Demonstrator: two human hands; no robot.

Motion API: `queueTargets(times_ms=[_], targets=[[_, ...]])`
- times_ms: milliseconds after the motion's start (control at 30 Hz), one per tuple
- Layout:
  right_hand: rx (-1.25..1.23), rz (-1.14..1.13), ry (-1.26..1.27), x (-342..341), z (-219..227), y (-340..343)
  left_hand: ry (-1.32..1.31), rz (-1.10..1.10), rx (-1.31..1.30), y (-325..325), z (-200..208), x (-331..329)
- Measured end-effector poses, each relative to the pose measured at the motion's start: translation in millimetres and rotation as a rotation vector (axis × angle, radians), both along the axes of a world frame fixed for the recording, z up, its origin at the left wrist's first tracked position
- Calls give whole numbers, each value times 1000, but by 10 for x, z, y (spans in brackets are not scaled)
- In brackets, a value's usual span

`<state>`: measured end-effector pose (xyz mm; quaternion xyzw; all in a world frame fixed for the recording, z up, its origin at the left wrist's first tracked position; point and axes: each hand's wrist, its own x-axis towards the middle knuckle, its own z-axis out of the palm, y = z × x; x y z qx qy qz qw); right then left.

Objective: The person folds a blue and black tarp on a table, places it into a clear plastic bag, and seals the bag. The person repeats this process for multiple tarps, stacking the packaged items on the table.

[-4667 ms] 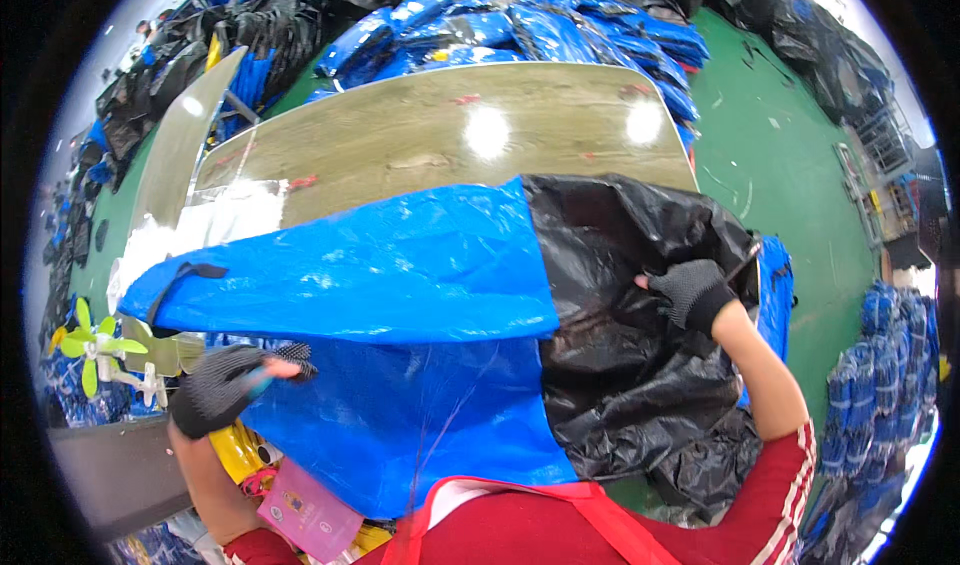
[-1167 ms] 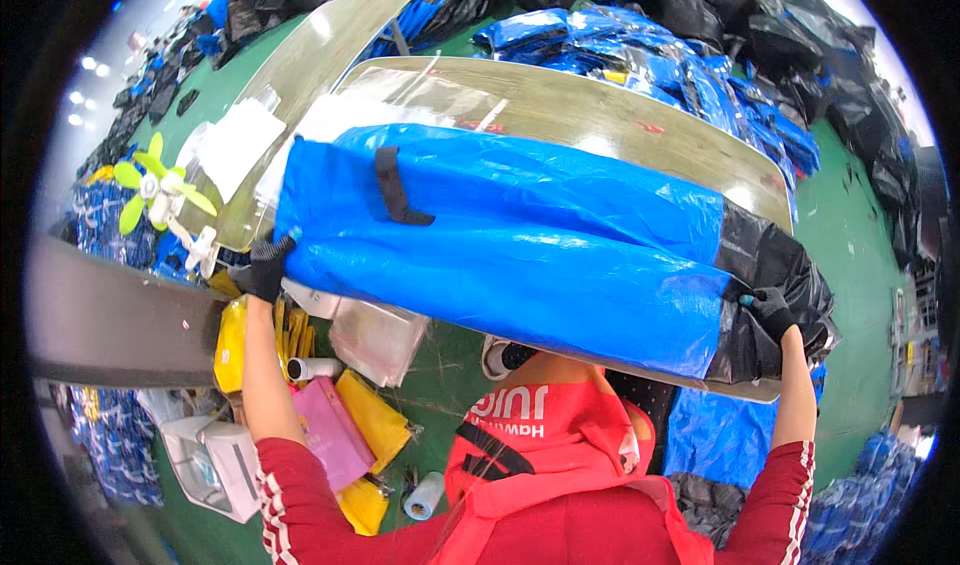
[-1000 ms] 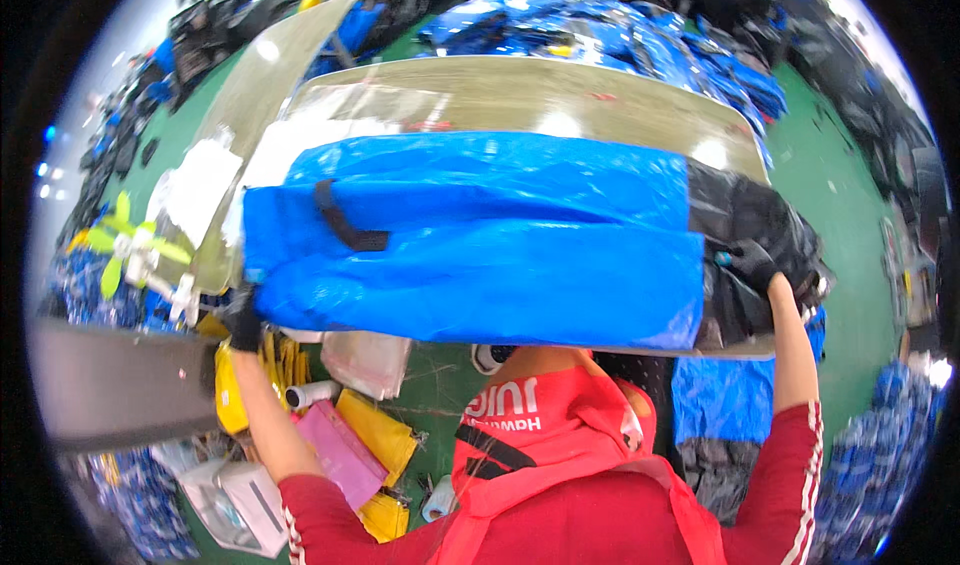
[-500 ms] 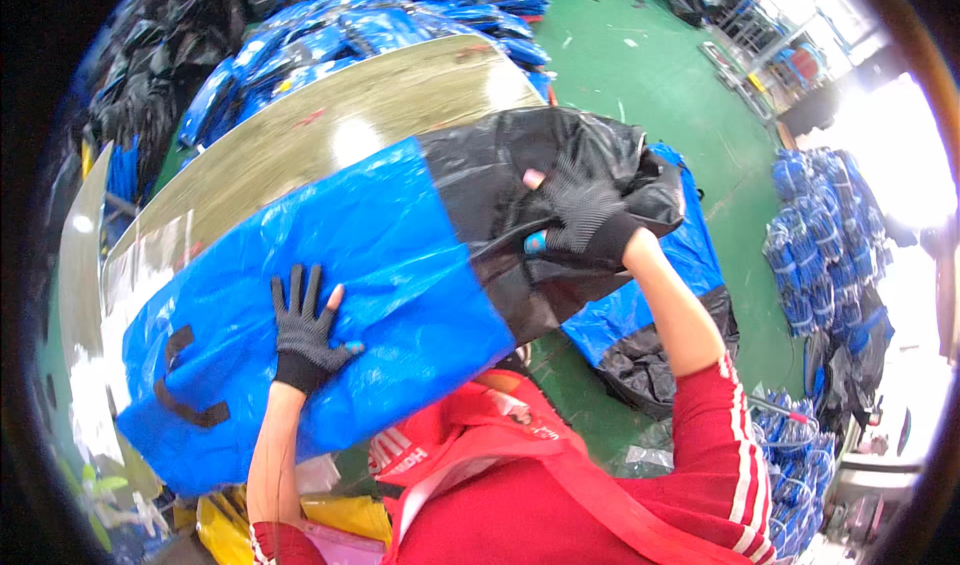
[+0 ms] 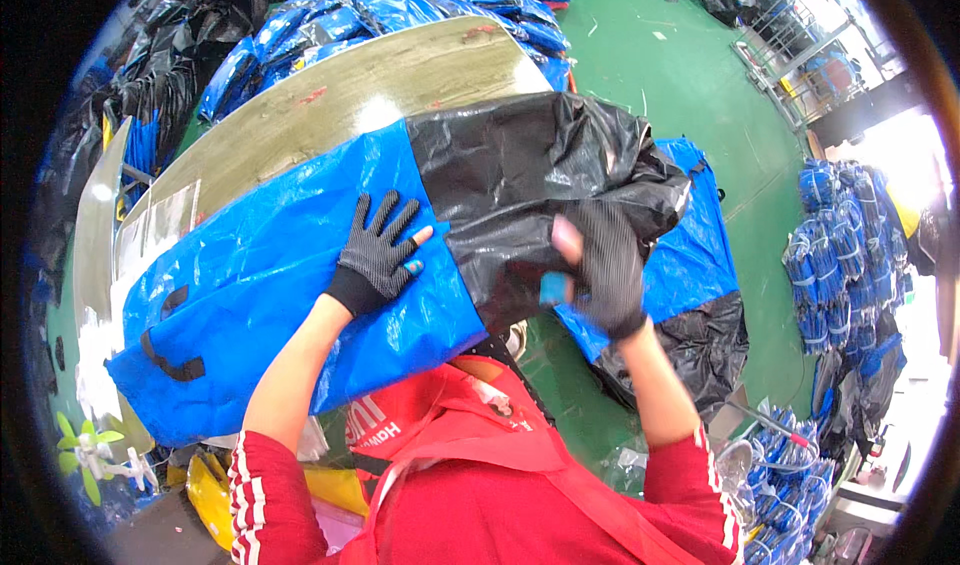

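Note:
A large blue and black tarpaulin bag (image 5: pixel 270 235) lies across the table, its blue part to the left and its crumpled black part to the right. Black strap handles (image 5: pixel 180 365) show near its left end. My left hand (image 5: pixel 375 250), in a grey-black glove with two bare fingertips, presses flat on the blue part with fingers spread, close to the seam. Over the black part is my gloved right hand (image 5: pixel 605 265), blurred by motion; its thumb and forefinger stand apart, and nothing shows between them.
The shiny tabletop (image 5: pixel 330 85) reaches beyond the bag. Stacked blue packages (image 5: pixel 350 25) lie behind it. At right, another blue and black bag (image 5: pixel 690 255) hangs down by the green floor (image 5: pixel 660 85). Tied blue bundles (image 5: pixel 845 245) stand farther right; yellow material (image 5: pixel 210 495) lies at lower left.
My left hand has moved right and away from me, toward the seam. My right hand has shifted nearer to me over the black part. The bag's near edge has drawn up slightly.

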<state>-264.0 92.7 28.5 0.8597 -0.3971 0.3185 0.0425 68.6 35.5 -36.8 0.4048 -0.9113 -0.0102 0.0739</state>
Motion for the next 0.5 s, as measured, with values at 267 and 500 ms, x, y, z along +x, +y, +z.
queueTargets(times_ms=[267, 500], targets=[[-151, 26, 51, 170, -49, 46, 235, -528, -21, -752, 533, -207], [506, -53, 559, 613, 628, -1566, 182, -714, 43, -374, -263, -555]])
